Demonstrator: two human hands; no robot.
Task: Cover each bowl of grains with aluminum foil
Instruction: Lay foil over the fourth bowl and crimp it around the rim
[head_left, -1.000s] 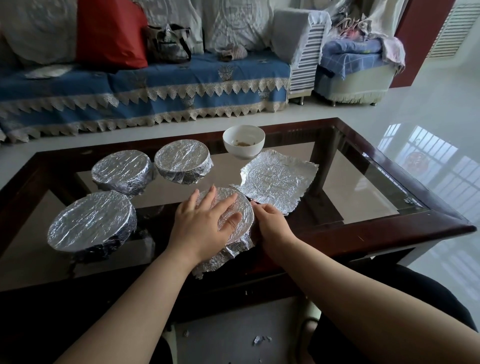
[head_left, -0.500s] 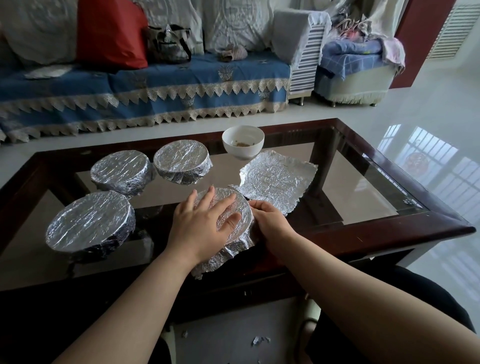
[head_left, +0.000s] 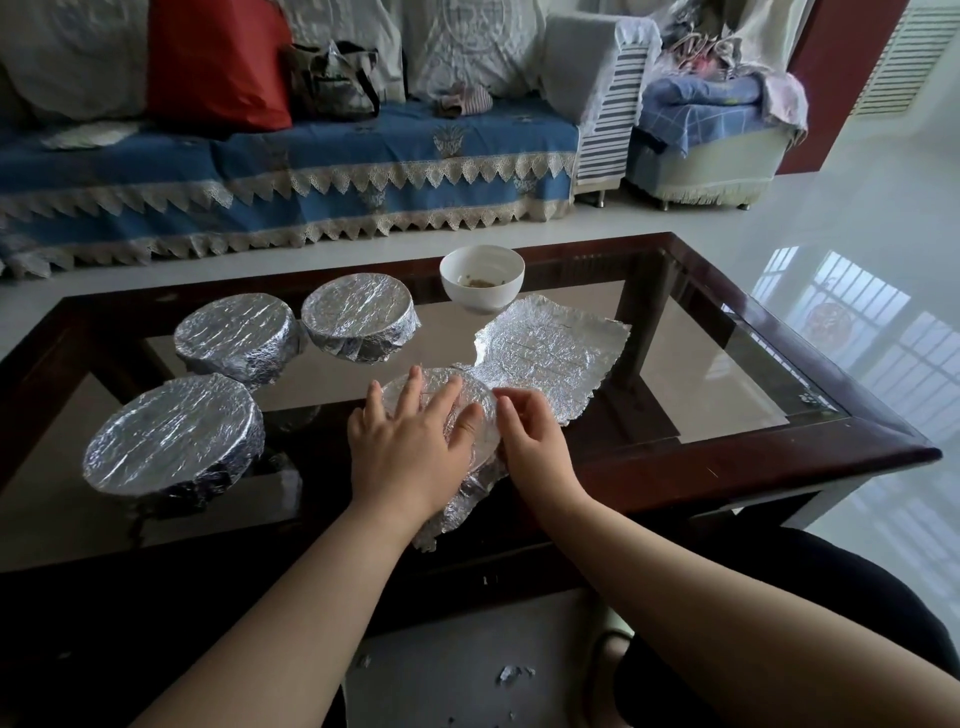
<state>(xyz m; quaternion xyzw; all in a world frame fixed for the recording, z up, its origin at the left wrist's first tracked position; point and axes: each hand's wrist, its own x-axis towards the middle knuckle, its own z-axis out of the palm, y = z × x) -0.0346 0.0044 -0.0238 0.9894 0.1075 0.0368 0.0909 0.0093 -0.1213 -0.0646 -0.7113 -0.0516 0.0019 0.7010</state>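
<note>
Head view: the left hand (head_left: 410, 447) lies flat, fingers spread and straight, pressing the top of the foil-draped bowl (head_left: 470, 415) near the front edge of the glass table (head_left: 727, 374). The right hand (head_left: 530, 441) sits at the bowl's 3 o'clock, fingers curled against the foil at the rim; whether they actually pinch it cannot be told. Loose foil hangs crumpled at the bowl's 6 o'clock. A flat foil sheet (head_left: 556, 353) lies at its 1 o'clock, touching it. An uncovered white bowl (head_left: 482, 278) with some grain stands at 12 o'clock, just beyond the sheet. Three covered bowls sit at 9 to 11 o'clock: the nearest (head_left: 174, 434), the middle (head_left: 236, 338), the farthest (head_left: 358, 314).
</note>
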